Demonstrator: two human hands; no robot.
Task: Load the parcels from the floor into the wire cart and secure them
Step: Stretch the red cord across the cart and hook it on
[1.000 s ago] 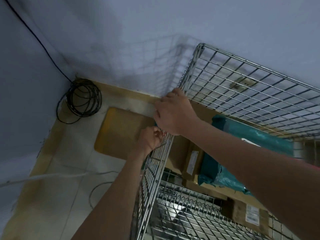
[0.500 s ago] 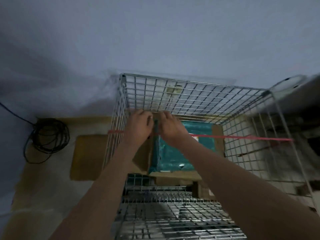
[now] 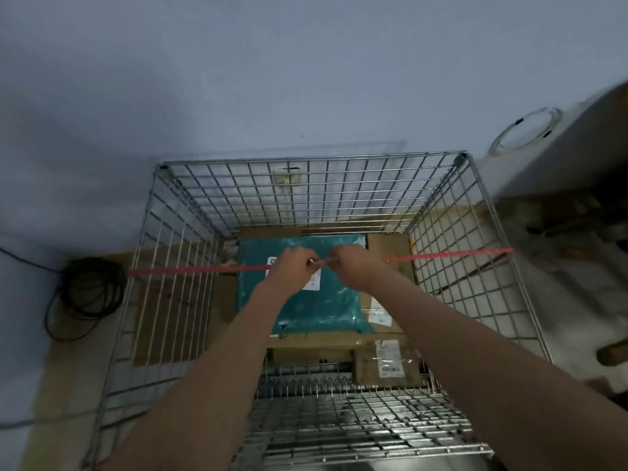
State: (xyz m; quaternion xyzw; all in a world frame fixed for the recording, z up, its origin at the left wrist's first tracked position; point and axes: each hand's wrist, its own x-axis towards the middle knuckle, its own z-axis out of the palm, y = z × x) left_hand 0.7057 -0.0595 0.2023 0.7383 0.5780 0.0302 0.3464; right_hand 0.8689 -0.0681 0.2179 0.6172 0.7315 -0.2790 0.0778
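The wire cart (image 3: 312,161) stands against the wall, seen from above. Inside it lie a teal plastic-wrapped parcel (image 3: 326,304) and cardboard boxes, one with a white label (image 3: 387,365) near the front. A red strap (image 3: 190,269) runs across the cart from the left wall to the right wall (image 3: 452,255). My left hand (image 3: 292,270) and my right hand (image 3: 353,266) meet at the middle of the strap above the teal parcel, each pinching it. Which end each hand holds is hidden by the fingers.
A coil of black cable (image 3: 86,294) lies on the floor left of the cart, beside a flat piece of cardboard (image 3: 163,321). A grey appliance (image 3: 564,147) with a ring on top stands at the right. A wall socket (image 3: 288,176) shows behind the cart.
My hands have moved from the cart's left wall to the middle of the cart, along the red strap. The strap now spans the whole width. The view has swung to centre on the cart.
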